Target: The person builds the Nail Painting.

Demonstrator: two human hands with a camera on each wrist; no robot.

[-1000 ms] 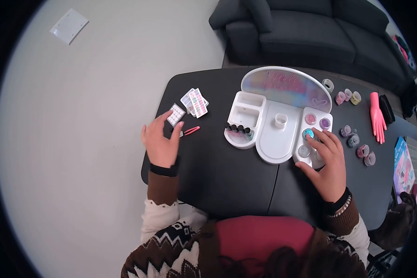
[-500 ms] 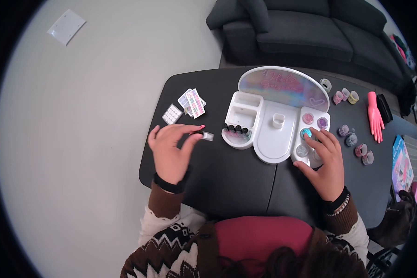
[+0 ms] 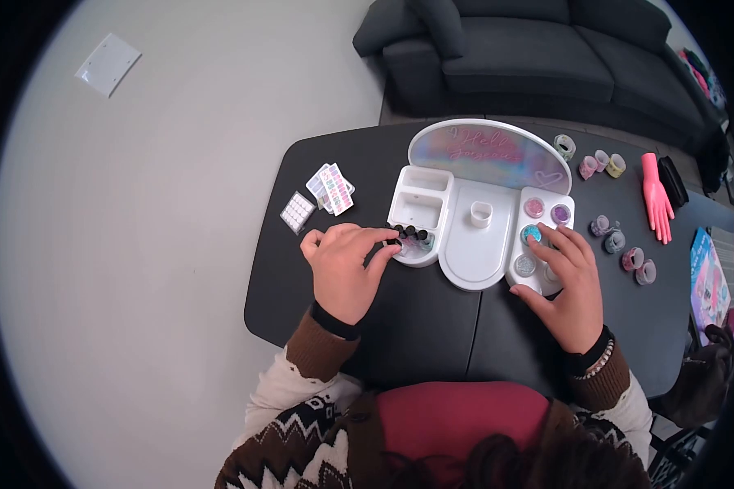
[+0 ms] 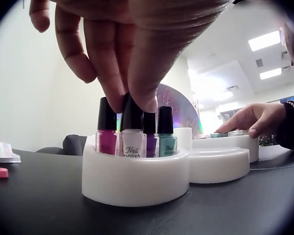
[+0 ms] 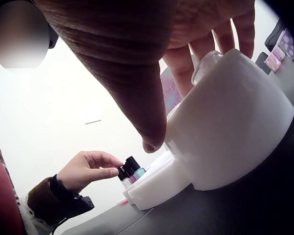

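My left hand [image 3: 342,273] pinches the black cap of a pale nail polish bottle [image 4: 133,142] between thumb and fingers. The bottle stands upright at the front left compartment of a white organizer [image 3: 475,269], beside magenta [image 4: 107,142], purple and teal nail polish bottles [image 4: 167,144]. My right hand [image 3: 571,281] rests over the organizer's right section, fingers spread, one fingertip at the turquoise glitter pot [image 3: 531,234] and the thumb at the front edge. Near it sit a silver glitter pot [image 3: 525,265], a pink pot [image 3: 534,207] and a purple pot [image 3: 560,213].
Sticker sheets [image 3: 332,189] and a white box of small squares [image 3: 298,212] lie at the table's left. To the right are several glittery tape rolls [image 3: 614,241] and a pink model hand [image 3: 656,200]. A shiny backboard [image 3: 493,151] rises behind the organizer.
My left hand has picked up the pale nail polish bottle near the pink tweezers and carried it right to the organizer. The right hand has stayed on the right section.
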